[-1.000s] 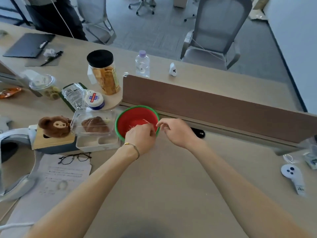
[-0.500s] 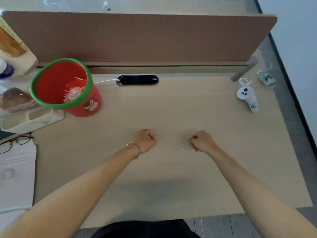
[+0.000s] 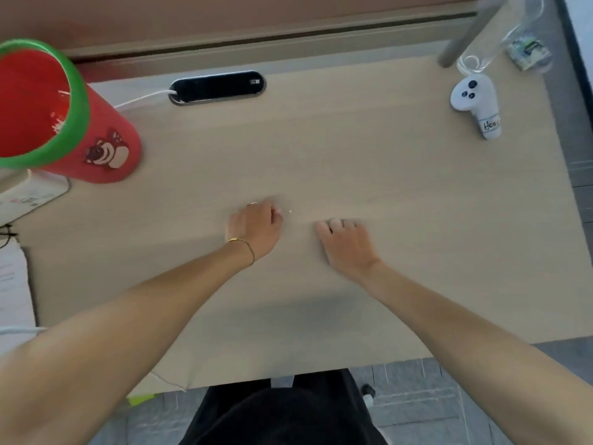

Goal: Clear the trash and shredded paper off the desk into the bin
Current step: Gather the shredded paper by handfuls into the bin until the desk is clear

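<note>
Head view, looking straight down: both hands low on the light wood desk [image 3: 369, 162], near its middle, close together but not touching. Left hand [image 3: 255, 228] has its fingers curled under, knuckles up, thin gold bracelet at the wrist — cannot tell if anything is pinched inside. Right hand [image 3: 345, 240] also has its fingers curled down onto the desk; nothing visibly held. One tiny white paper fleck [image 3: 290, 211] lies on the desk just right of the left hand's fingertips. Red bin [image 3: 106, 152] with green rim and a bear sticker stands at far left, a few white shreds visible inside it. Black cable grommet [image 3: 218, 87] behind, white cable running out. White VR controller [image 3: 475, 101] far right — well apart from the hands.
</note>
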Tool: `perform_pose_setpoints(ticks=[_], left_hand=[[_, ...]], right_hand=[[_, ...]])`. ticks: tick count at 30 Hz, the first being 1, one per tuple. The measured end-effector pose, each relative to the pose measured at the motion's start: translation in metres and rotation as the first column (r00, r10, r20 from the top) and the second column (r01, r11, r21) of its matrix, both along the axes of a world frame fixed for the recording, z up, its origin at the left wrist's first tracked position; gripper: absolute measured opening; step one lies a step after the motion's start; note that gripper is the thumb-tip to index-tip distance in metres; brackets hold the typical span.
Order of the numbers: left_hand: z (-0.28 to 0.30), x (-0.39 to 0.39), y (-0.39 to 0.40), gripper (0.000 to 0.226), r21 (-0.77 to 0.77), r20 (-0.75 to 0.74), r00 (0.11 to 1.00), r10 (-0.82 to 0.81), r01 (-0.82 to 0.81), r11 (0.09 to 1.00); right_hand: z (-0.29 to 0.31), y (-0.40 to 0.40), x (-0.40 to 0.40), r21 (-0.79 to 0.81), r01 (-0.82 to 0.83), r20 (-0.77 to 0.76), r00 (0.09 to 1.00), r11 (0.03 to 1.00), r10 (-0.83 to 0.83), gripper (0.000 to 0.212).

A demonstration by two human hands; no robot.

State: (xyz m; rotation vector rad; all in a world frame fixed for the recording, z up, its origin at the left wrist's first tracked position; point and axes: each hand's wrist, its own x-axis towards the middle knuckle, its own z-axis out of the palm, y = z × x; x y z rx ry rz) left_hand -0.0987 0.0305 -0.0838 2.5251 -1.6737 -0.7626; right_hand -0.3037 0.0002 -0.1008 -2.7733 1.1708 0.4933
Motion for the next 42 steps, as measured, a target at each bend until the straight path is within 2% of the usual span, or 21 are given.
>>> perform_pose_setpoints(ticks=[3, 6, 8, 9, 11, 13, 15, 18, 20, 22, 24, 25, 26, 27, 28, 29, 31, 32, 34, 36, 42], left_hand=[[-0.006, 0.007, 0.006, 0.027, -0.052, 0.039, 0.998, -0.049, 0.051, 0.997], [-0.009, 0.009, 0.01, 0.024, -0.074, 0.055, 0.99, -0.127, 0.13, 0.989], [-0.01, 0.007, 0.009, 0.022, -0.108, 0.052, 0.979, -0.198, 0.203, 0.973], [-0.011, 0.006, 0.008, 0.021, -0.127, 0.063, 0.967, -0.246, 0.252, 0.959], [-0.012, 0.004, 0.003, 0.023, -0.147, 0.106, 0.935, -0.339, 0.352, 0.924], [-0.012, 0.001, -0.002, 0.028, -0.128, 0.163, 0.896, -0.414, 0.435, 0.891], [-0.013, -0.003, -0.007, 0.029, -0.078, 0.215, 0.86, -0.463, 0.488, 0.87], [-0.011, -0.008, -0.014, 0.014, 0.056, 0.302, 0.811, -0.502, 0.51, 0.858], [-0.007, -0.012, -0.017, 0.015, 0.151, 0.363, 0.764, -0.533, 0.516, 0.843], [-0.001, -0.016, -0.018, 0.022, 0.199, 0.363, 0.741, -0.566, 0.532, 0.823], [0.002, -0.018, -0.022, 0.024, 0.185, 0.341, 0.74, -0.581, 0.553, 0.813], [0.0, -0.017, -0.024, 0.021, 0.154, 0.306, 0.777, -0.55, 0.53, 0.834], [-0.002, -0.013, -0.026, 0.016, 0.102, 0.236, 0.851, -0.469, 0.458, 0.883], [-0.004, -0.009, -0.026, 0.014, 0.045, 0.113, 0.936, -0.333, 0.329, 0.943], [-0.005, -0.005, -0.023, 0.017, 0.021, -0.065, 0.986, -0.153, 0.155, 0.988], [-0.003, -0.001, -0.017, 0.022, 0.02, -0.27, 0.962, 0.036, -0.031, 0.999], [0.007, 0.006, -0.005, 0.028, 0.109, -0.584, 0.732, 0.351, -0.358, 0.927], [0.014, 0.008, 0.002, 0.03, 0.17, -0.655, 0.616, 0.438, -0.444, 0.88], [0.029, 0.012, 0.017, 0.03, 0.218, -0.73, 0.48, 0.486, -0.511, 0.831], [0.044, 0.017, 0.03, 0.025, 0.193, -0.778, 0.427, 0.461, -0.536, 0.822], [0.074, 0.034, 0.048, 0.033, 0.127, -0.784, 0.404, 0.472, -0.64, 0.758]], right_hand=[[-0.004, -0.007, -0.005, -0.04, -0.114, 0.032, 0.993, 0.993, 0.115, 0.021], [0.0, -0.015, -0.003, -0.013, -0.125, 0.081, 0.989, 0.992, 0.126, 0.024], [0.006, -0.02, -0.002, 0.071, -0.042, 0.117, 0.993, 0.997, 0.034, 0.02], [0.007, -0.022, -0.004, 0.142, 0.071, 0.131, 0.987, 0.987, -0.09, 0.021], [0.009, -0.02, -0.013, 0.266, 0.285, 0.17, 0.926, 0.921, -0.336, 0.028], [0.01, -0.011, -0.022, 0.33, 0.397, 0.235, 0.844, 0.856, -0.482, 0.028], [0.012, -0.004, -0.026, 0.384, 0.425, 0.286, 0.789, 0.82, -0.543, 0.026], [0.014, -0.002, -0.028, 0.463, 0.447, 0.288, 0.741, 0.766, -0.607, 0.027], [0.018, -0.002, -0.026, 0.475, 0.442, 0.32, 0.719, 0.761, -0.617, 0.028], [0.021, -0.003, -0.024, 0.481, 0.444, 0.343, 0.699, 0.756, -0.628, 0.029], [0.024, -0.005, -0.02, 0.504, 0.442, 0.365, 0.67, 0.742, -0.647, 0.032], [0.026, -0.007, -0.017, 0.526, 0.444, 0.374, 0.645, 0.725, -0.666, 0.034], [0.03, -0.008, -0.013, 0.568, 0.454, 0.38, 0.595, 0.686, -0.708, 0.035], [0.033, -0.009, -0.01, 0.63, 0.462, 0.381, 0.516, 0.624, -0.767, 0.035], [0.038, -0.009, -0.007, 0.703, 0.458, 0.37, 0.418, 0.544, -0.83, 0.036], [0.043, -0.01, -0.003, 0.769, 0.44, 0.349, 0.318, 0.463, -0.882, 0.037], [0.052, -0.013, 0.003, 0.873, 0.371, 0.279, 0.155, 0.317, -0.948, 0.037], [0.056, -0.014, 0.005, 0.904, 0.335, 0.242, 0.107, 0.264, -0.964, 0.036], [0.065, -0.015, 0.013, 0.941, 0.273, 0.192, 0.06, 0.201, -0.98, 0.033], [0.076, -0.015, 0.024, 0.961, 0.219, 0.162, 0.045, 0.168, -0.986, 0.032], [0.11, -0.019, 0.058, 0.976, 0.146, 0.166, -0.006, 0.163, -0.986, 0.033]])
